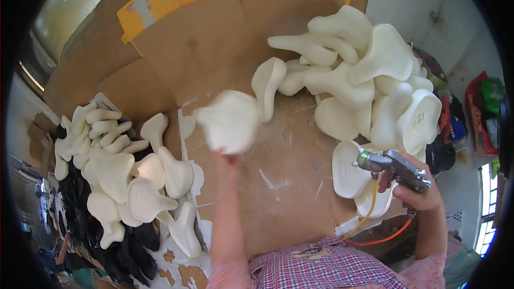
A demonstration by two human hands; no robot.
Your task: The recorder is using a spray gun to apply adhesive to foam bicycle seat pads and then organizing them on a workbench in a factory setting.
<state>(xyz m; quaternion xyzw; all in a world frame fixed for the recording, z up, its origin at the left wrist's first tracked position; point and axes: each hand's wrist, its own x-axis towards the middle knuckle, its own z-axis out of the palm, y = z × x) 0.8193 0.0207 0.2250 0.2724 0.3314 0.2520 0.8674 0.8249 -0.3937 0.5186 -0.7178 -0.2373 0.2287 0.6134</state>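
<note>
My left hand (229,158) reaches forward over the cardboard-covered table (289,192), closed on the near edge of a cream foam saddle pad (231,120). Motion smears this pad and partly hides my fingers. My right hand (420,190) is wrapped round the handle of a metal spray gun (396,168), held at the right with its nozzle end toward the left. A yellow hose (369,208) and an orange-red hose (388,241) run from the gun down past my checked apron. Just beyond the left hand's pad, another saddle pad (267,86) stands tilted.
A high heap of saddle pads (342,83) fills the far right of the table. More pads (115,171) are piled at the left over black material (75,198). Cardboard walls (198,37) with yellow strips close off the back. Colourful bags (484,107) lie by the right wall.
</note>
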